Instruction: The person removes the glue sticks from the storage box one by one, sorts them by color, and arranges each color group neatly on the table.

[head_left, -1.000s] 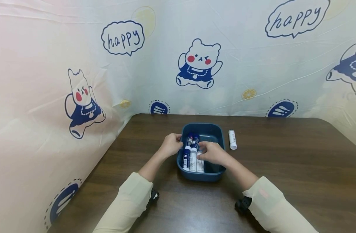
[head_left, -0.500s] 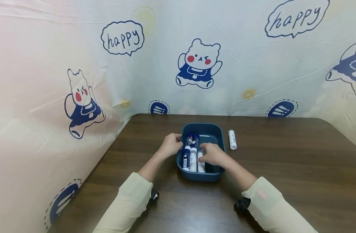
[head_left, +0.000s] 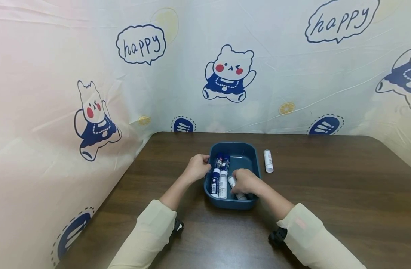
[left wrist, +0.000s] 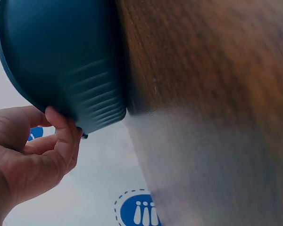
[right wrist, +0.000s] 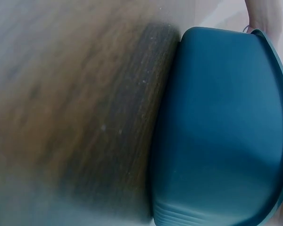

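A dark teal plastic bin [head_left: 247, 150] stands on the table. My left hand [head_left: 196, 168] holds its left rim; in the left wrist view the left hand [left wrist: 37, 150] has its thumb and fingers at the bin's edge [left wrist: 85, 56]. Inside, blue-and-white capped sticks [head_left: 214, 185] and a white stick [head_left: 223, 186] lie lengthwise along the left side. My right hand [head_left: 247, 182] reaches in, fingers curled over another white stick [head_left: 231, 181] that lies aslant. Its middle is hidden by the hand. The right wrist view shows only the bin's outer wall [right wrist: 221, 122].
One more white stick [head_left: 268, 161] with printing lies on the table right of the bin. The brown wooden table [head_left: 326, 179] ends at a printed cloth backdrop [head_left: 276, 74] behind and to the left.
My right hand has moved nearer and lower in the bin. The white stick under it has turned from straight to aslant, its near end swinging right. The left hand stays on the rim.
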`<action>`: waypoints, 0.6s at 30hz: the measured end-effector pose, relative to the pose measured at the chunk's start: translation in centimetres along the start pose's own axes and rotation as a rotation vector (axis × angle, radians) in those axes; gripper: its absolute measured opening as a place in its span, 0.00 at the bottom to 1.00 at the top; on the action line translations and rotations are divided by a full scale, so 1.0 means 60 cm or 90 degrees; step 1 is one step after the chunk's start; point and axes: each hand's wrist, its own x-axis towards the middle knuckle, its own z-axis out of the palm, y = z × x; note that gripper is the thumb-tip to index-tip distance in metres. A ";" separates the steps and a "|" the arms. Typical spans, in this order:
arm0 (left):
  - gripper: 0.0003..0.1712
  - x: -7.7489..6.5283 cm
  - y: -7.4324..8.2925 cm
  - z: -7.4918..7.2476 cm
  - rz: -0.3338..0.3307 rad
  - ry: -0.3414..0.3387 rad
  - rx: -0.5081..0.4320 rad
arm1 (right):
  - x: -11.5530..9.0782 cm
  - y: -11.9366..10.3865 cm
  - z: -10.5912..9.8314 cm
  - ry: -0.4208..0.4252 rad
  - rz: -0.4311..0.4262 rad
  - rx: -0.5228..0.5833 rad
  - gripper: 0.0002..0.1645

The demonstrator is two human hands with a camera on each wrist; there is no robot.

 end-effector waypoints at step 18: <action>0.26 -0.001 0.001 0.000 -0.013 -0.005 -0.004 | 0.006 0.002 0.000 0.041 0.036 0.060 0.30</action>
